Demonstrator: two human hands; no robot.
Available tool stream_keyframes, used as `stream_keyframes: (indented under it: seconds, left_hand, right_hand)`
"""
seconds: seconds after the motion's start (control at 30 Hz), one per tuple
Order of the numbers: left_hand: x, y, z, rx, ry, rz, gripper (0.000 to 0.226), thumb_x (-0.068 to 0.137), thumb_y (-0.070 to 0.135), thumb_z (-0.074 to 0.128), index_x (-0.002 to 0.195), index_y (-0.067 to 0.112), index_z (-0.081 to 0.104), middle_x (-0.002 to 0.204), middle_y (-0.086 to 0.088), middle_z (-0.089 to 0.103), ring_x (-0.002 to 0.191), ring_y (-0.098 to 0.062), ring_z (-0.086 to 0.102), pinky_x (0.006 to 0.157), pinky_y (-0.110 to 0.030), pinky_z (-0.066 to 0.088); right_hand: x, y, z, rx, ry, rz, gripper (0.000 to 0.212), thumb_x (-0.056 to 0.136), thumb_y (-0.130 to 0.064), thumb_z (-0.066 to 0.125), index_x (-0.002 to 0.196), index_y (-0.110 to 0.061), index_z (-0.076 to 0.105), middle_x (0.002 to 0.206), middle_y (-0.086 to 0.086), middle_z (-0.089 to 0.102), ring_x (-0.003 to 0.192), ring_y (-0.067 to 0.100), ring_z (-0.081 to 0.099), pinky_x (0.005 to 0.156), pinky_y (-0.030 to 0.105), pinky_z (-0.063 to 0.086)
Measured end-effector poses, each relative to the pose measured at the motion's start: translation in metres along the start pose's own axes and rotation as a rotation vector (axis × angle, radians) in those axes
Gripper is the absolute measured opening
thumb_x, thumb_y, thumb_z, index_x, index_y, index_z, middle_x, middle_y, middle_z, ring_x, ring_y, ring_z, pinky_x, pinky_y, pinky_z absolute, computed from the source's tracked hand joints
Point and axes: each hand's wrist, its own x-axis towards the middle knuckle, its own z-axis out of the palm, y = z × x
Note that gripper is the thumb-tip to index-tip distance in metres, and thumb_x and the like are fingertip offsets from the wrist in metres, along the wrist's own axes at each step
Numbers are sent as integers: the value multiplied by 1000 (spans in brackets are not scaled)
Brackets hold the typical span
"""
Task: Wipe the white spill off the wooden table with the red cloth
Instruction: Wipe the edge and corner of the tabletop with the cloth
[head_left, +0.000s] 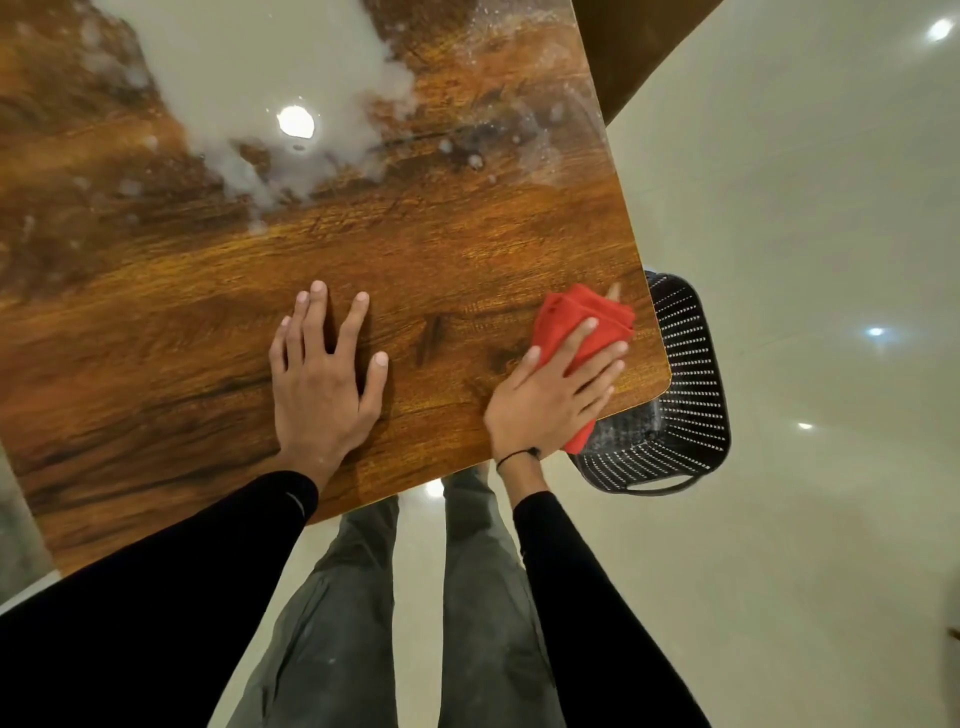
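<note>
A wide white spill (249, 88) covers the far middle of the wooden table (415, 249), with white specks and smears spreading right toward the far edge. The red cloth (566, 317) lies bunched at the table's near right corner, one end hanging over the edge. My right hand (550, 400) presses flat on the cloth, fingers spread over it. My left hand (324, 374) rests palm down on bare wood to the left of it, fingers apart, holding nothing. Both hands are well short of the spill.
A black perforated plastic basket (680, 384) stands on the pale tiled floor (779, 208) just beyond the table's near right corner. My legs in grey trousers (467, 597) stand at the table's near edge. A dark furniture piece (623, 52) sits at the far right.
</note>
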Motion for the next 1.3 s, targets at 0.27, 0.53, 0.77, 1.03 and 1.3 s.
stream_keyframes:
  seconds: [0.27,0.53,0.77,1.03,1.3]
  left_hand:
    - [0,-1,-2,-38,31,10,60,113,42,34,172,28,32,180,-16,21,167,-36,20,134,-55,16]
    - [-1,-3,1,-46,19,11,60,114,44,33,172,29,31,181,-15,21,167,-34,20,134,-53,14]
    - [-2,-11,6,-77,26,34,58,114,44,34,171,30,31,181,-12,20,169,-31,18,135,-50,11]
    - [-2,-24,-15,-475,-81,44,51,116,39,33,162,27,50,182,-3,23,170,-20,13,136,-38,2]
    - [-25,-90,-107,-817,-152,-134,28,115,34,51,121,26,77,119,8,77,117,-8,70,106,-44,55]
  right_hand:
    - [-82,53,11,36,-225,-785,69,120,-49,37,181,-26,15,188,18,1,174,40,5,141,56,10]
    - [15,113,-1,-97,-231,-1150,73,117,-46,36,181,-33,4,188,14,0,175,32,-2,142,48,-3]
    - [-69,44,18,100,-38,-407,64,116,-37,43,176,-16,34,185,18,22,171,40,22,138,57,19]
    - [-191,35,12,152,-278,-1069,55,102,-24,56,155,-15,65,170,15,50,151,34,46,116,48,42]
    - [-191,19,-57,516,-762,-816,35,120,-34,43,135,-14,68,127,7,75,110,31,72,91,58,61]
